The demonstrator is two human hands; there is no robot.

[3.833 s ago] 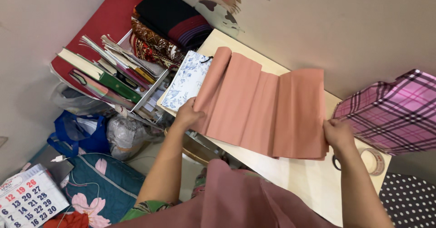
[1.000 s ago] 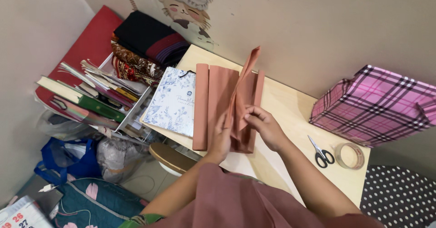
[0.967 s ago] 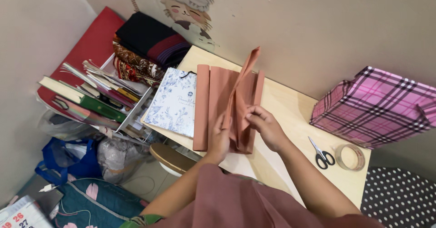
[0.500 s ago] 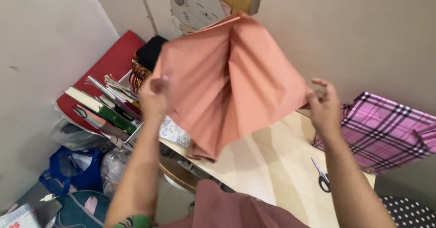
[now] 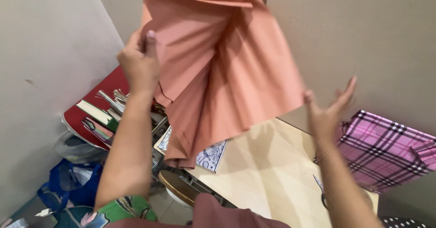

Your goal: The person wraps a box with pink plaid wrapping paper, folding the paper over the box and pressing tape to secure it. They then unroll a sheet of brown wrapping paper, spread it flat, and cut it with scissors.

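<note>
A large salmon-pink cloth hangs spread in the air above a pale wooden table. My left hand is raised high and grips the cloth's upper left corner. My right hand, blurred, is out to the right at the cloth's lower right corner, which it pinches at the thumb while the other fingers are splayed. The cloth's bottom folds hang down over the table's left end and hide part of a white bag with a blue flower print.
A pink plaid bag stands at the table's right by the wall. Scissors lie partly behind my right forearm. Left of the table are a rack of books and papers, a blue bag and a round stool.
The cloth lay pleated on the table under both hands a second ago. Both hands have lifted it and opened it out, and it now hangs higher than half a second ago.
</note>
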